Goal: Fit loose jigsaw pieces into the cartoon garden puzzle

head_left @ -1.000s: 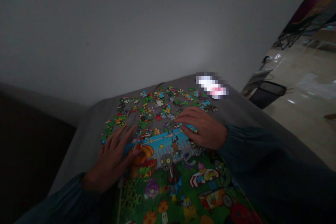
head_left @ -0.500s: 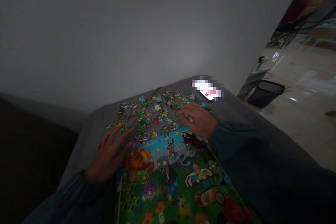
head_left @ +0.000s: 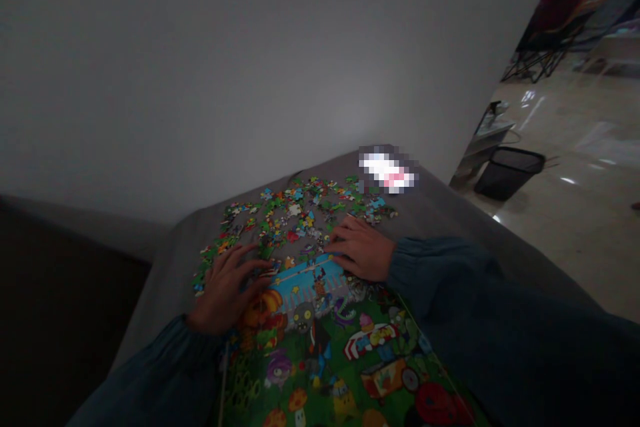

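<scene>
A colourful cartoon jigsaw puzzle [head_left: 325,353] lies partly assembled on a grey table [head_left: 165,267]. Beyond its blue top edge, several loose pieces [head_left: 295,213] are scattered. My left hand [head_left: 227,283] lies flat at the puzzle's upper left corner, fingers spread and pointing toward the loose pieces. My right hand [head_left: 360,250] rests palm down at the puzzle's upper right edge, fingers curled slightly onto the pieces there; nothing shows in its grasp. Both arms wear dark teal sleeves.
A blurred-out lit phone [head_left: 387,170] lies at the table's far right corner. A plain wall stands right behind the table. To the right, on the shiny floor, are a black mesh bin [head_left: 507,170] and a folding chair [head_left: 550,33].
The view has tilted slightly. My left hand slid forward to the puzzle's top left corner. My right hand drew back from the loose pieces to the puzzle's top edge.
</scene>
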